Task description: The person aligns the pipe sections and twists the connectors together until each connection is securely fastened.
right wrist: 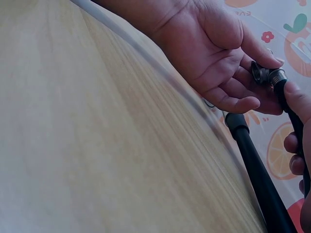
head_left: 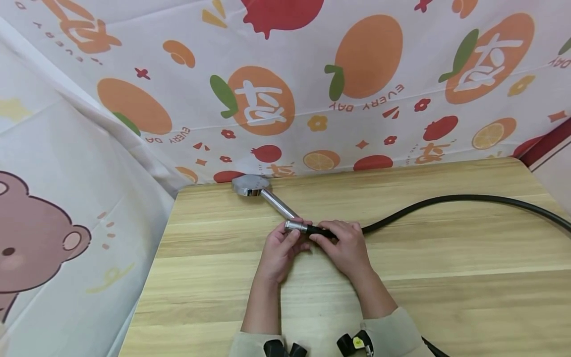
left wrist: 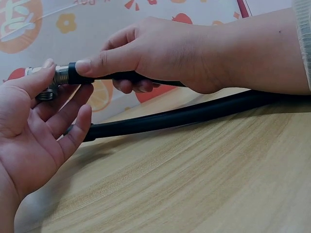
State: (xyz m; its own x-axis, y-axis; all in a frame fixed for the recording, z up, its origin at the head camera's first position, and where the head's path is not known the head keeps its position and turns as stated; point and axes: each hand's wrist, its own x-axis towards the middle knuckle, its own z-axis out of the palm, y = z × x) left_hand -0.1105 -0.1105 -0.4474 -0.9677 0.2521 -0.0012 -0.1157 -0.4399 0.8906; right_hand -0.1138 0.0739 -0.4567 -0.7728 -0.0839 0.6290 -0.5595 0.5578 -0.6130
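A chrome threaded fitting (head_left: 293,225) is pinched between the thumb and fingers of my left hand (head_left: 278,250). Its side opening shows in the left wrist view. The fitting meets the end of a black hose (head_left: 321,231), which my right hand (head_left: 350,248) grips just behind it, thumb along the hose. Beyond my hands lies a shower head (head_left: 251,185) with a silver handle (head_left: 278,204); the handle's near end passes behind my left fingers. Below my hands, the right wrist view shows a black tube (right wrist: 260,179) with a collar at one end; its connection cannot be told.
The wooden table (head_left: 200,297) carries everything. From my right hand the hose curves away to the right edge, and a black piece (head_left: 432,347) shows by my right sleeve. A fruit-print curtain (head_left: 312,89) hangs behind; a bear-print cloth (head_left: 98,223) hangs at left.
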